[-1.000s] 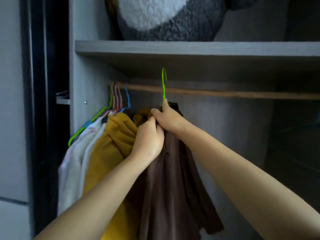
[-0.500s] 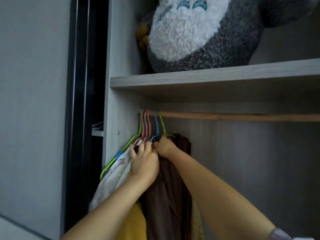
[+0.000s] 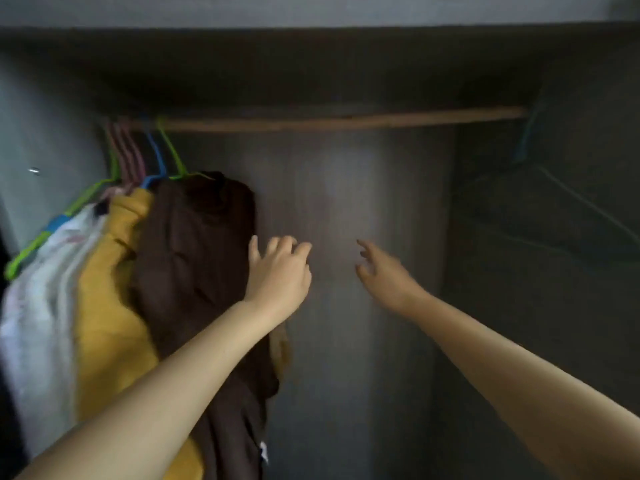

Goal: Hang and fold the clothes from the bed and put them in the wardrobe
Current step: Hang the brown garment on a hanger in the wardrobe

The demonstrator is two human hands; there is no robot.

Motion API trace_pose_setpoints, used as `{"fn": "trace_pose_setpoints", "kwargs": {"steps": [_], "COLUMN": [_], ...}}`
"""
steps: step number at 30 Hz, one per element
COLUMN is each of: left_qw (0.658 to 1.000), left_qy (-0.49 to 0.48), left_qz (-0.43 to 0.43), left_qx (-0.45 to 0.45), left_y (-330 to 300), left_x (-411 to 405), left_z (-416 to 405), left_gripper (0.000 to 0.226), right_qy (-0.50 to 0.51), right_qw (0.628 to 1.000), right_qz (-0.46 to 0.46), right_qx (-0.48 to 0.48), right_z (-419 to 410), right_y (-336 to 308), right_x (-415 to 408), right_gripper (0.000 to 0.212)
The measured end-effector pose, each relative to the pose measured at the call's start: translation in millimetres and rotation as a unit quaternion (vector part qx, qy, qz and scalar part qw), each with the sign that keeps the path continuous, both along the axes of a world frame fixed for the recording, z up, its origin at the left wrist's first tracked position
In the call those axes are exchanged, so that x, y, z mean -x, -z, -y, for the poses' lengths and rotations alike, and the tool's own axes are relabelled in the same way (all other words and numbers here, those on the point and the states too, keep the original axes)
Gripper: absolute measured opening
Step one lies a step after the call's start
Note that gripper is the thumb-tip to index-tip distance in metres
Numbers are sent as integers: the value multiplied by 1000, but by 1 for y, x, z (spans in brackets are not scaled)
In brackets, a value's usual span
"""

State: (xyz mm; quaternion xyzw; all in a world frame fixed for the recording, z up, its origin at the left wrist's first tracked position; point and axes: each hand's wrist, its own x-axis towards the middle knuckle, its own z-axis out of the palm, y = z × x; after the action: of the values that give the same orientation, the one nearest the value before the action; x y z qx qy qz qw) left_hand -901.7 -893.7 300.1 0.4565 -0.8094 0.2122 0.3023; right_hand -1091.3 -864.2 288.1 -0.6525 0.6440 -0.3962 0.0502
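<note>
Head view: brown garment (image 3: 194,258) hung on green hanger (image 3: 171,150) from wooden rail (image 3: 346,121) at wardrobe's left end, beside yellow garment (image 3: 104,306) and white garment (image 3: 38,306). Left hand (image 3: 278,271) loosely spread, thumb against the brown cloth's right edge; right hand (image 3: 384,271) spread, holding nothing, apart from clothes.

Wooden rail (image 3: 329,121) runs across my wardrobe (image 3: 346,202) view, under the shelf (image 3: 311,12). Hangers bunched at its left end: green hanger (image 3: 173,152), blue hanger (image 3: 156,157), pink hangers (image 3: 130,155). They carry a brown garment (image 3: 197,244), yellow garment (image 3: 107,306), white garment (image 3: 38,306).
</note>
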Motion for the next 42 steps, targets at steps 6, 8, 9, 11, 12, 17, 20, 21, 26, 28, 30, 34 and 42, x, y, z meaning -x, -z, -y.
{"fn": "trace_pose_setpoints", "kwargs": {"steps": [6,8,9,11,12,17,20,21,26,28,30,34,42], "left_qw": [933,891,874,839,819,721,675,659,603,589,572,550,539], "left_qy": [280,351,381,438,461,523,535,538,554,557,562,572,543], "left_qz": [21,44,61,91,104,173,214,230,304,327,350,380,435], "left_qx": [-224,-284,-296,-310,-324,-421,-460,-472,-486,-486,-484,-475,-475], "left_y": [121,150,163,182,190,236,268,278,317,329,342,367,417], "left_x": [151,200,224,268,288,374,407,415,451,467,488,546,700], "left_z": [-96,-151,-181,-245,-276,-419,-495,-517,-602,-626,-649,-696,-768], "left_gripper": [32,30,30,30,29,30,29,29,29,29,28,28,31], "right_qy": [113,173,206,276,311,467,533,551,595,610,620,637,647], "right_qw": [973,953,941,914,897,808,749,729,655,631,614,584,539], "right_qz": [76,101,113,147,164,198,251,270,351,375,390,417,448], "right_qx": [-184,-229,-245,-258,-267,-300,-305,-304,-307,-300,-295,-281,-301], "right_z": [-189,-261,-298,-373,-411,-597,-686,-712,-804,-828,-849,-891,-964], "right_y": [124,161,176,204,217,266,288,295,331,344,357,381,403], "right_x": [118,145,157,178,187,208,207,206,203,206,216,258,395], "right_gripper": [29,29,28,26,25,27,28,29,32,31,31,32,37]}}
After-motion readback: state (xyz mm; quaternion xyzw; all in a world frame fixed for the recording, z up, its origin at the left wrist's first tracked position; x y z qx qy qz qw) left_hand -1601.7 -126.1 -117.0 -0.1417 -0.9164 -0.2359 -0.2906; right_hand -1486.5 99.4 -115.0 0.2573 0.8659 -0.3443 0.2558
